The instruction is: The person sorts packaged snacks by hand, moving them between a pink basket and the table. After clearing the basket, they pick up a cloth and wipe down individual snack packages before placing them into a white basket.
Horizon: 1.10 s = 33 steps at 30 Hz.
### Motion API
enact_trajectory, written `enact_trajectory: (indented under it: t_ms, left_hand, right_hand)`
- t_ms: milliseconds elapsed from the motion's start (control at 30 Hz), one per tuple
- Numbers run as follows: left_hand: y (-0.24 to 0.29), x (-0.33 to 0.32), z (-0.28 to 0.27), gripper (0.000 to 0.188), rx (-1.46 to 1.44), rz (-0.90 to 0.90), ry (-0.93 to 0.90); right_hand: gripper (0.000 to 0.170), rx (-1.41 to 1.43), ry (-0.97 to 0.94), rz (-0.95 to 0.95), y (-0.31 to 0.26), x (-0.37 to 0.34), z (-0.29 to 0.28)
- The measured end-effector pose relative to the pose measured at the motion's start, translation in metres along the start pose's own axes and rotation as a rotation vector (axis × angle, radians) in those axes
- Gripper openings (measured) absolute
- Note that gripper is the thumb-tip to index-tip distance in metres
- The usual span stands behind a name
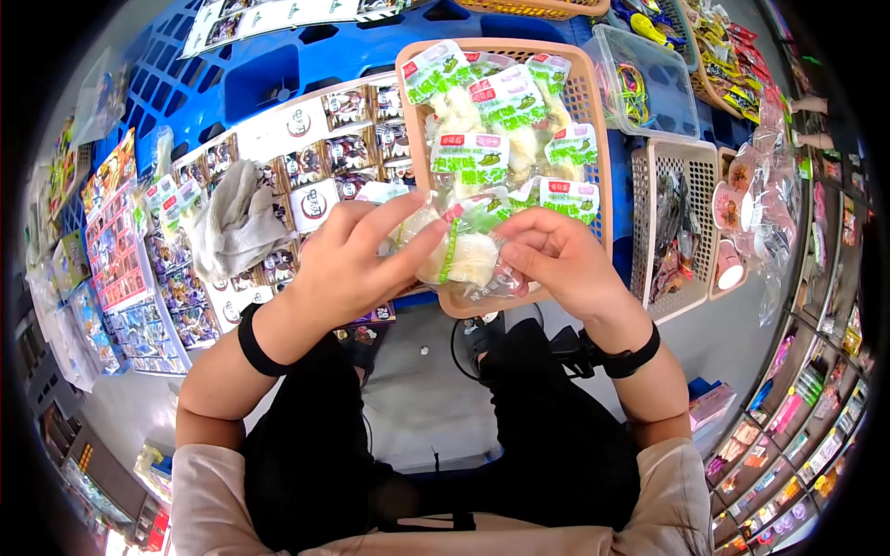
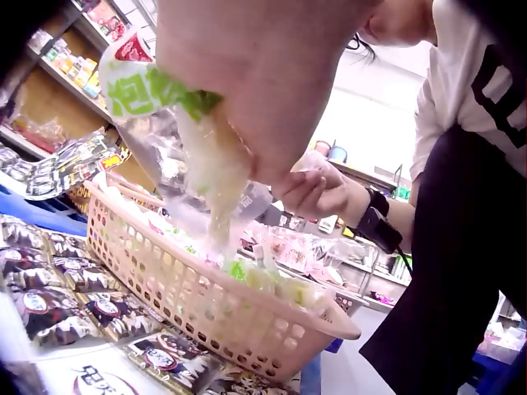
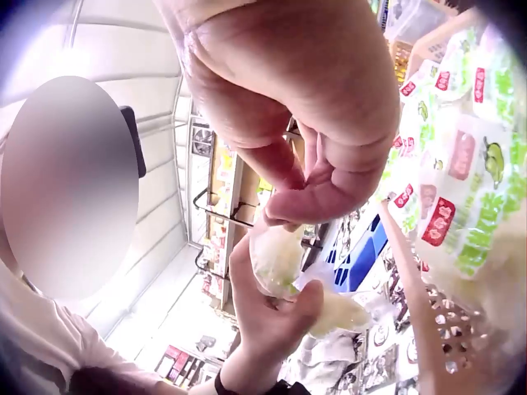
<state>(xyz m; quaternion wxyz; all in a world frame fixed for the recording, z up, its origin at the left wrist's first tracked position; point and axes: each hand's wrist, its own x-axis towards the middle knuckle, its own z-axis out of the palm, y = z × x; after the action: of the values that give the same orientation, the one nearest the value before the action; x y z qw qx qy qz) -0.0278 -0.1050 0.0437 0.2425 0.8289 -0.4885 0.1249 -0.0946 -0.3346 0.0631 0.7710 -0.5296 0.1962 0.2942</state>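
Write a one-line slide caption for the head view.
Left hand and right hand hold a clear packet over a peach basket of green-labelled packets.

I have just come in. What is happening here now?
A person holds a clear packet of pale food over the near end of a peach-coloured basket: the left hand grips it, and the right hand pinches its edge. Similar packets lie in the basket. To the left, what looks like a grey glove rests on printed packs.
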Motion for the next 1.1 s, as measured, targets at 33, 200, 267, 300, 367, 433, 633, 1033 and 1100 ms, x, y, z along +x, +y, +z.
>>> enact_trajectory:
  t_ms: [33,200,267,300,367,433,633,1033,1100]
  left_hand:
    - [0.000,0.001,-0.001,0.049,-0.027,-0.034,-0.062]
    - [-0.020,-0.002,0.003,0.050,-0.065,-0.304,-0.063]
    - [-0.029,-0.009,0.004,0.042,-0.082,-0.331,-0.025]
    - [-0.030,-0.007,0.004,0.034,-0.122,-0.323,0.010]
    - [-0.028,-0.008,0.001,0.033,-0.143,-0.301,-0.016]
    - [-0.027,-0.009,0.002,0.032,-0.168,-0.277,-0.042]
    - [-0.009,0.008,-0.006,0.058,-0.838,-0.642,-0.545]
    - [-0.003,0.010,0.004,0.039,-1.448,-0.884,-0.525]
    - [-0.002,0.011,0.008,0.039,-1.401,-0.788,-0.523]
  right_hand:
    - [0.016,-0.028,0.028,-0.027,0.001,0.001,0.000]
    - [0.014,-0.025,0.173,-0.083,-0.003,-0.003,-0.018]
    - [0.014,0.025,0.201,-0.118,-0.002,-0.006,-0.023]
    - [0.014,0.030,0.203,-0.126,0.001,-0.006,-0.024]
    - [0.014,0.039,0.198,-0.131,0.005,-0.005,-0.027]
    - [0.014,0.050,0.198,-0.135,0.006,-0.005,-0.027]
    - [0.020,-1.166,0.313,-1.023,0.006,-0.015,0.006]
    - [0.045,-1.066,0.131,-0.936,0.015,-0.002,0.023]
    - [0.050,-0.713,0.354,-0.728,0.016,0.002,0.020]
